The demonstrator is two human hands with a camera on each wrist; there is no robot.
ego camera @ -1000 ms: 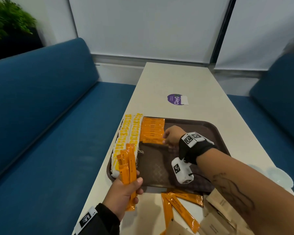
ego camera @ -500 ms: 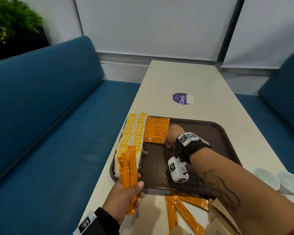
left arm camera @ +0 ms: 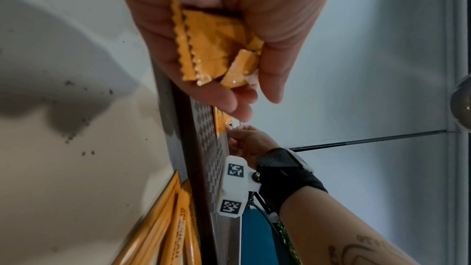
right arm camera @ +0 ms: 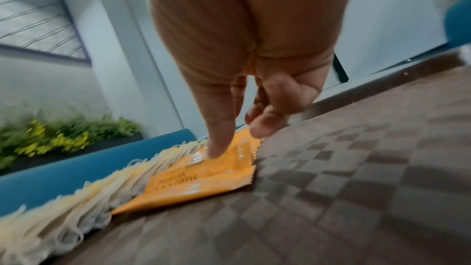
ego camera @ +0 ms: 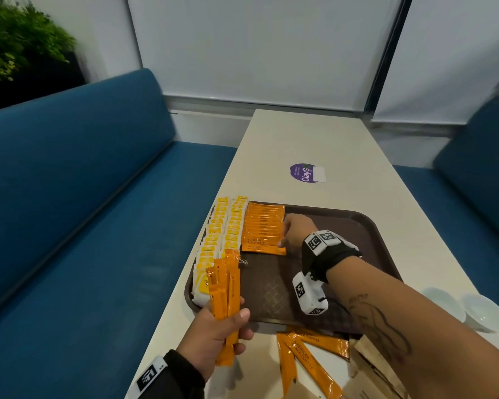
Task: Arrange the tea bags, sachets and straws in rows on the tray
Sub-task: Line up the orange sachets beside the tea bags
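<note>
Fingers [right arm camera: 219, 144] of the right hand [ego camera: 296, 234] are pressing, seemingly uncurled, on the overlapped coffee sachet row [ego camera: 264, 228] in the brown tray [ego camera: 366, 226]; beside it, the left hand [ego camera: 211, 338] is clutching a sachet bundle [ego camera: 225, 289].

We are seeing the right hand [ego camera: 296, 233] covering the right ends of the sachet row [ego camera: 264, 226], so we cannot tell whether its fingers [right arm camera: 219, 144] are pinching or only pressing. The left hand [ego camera: 211, 338] is hiding the middle of its sachet bundle [ego camera: 225, 286]. The picture's bottom edge is cutting off the loose sachets [ego camera: 306, 361] and brown packets [ego camera: 378, 372] on the table [ego camera: 314, 145]
</note>
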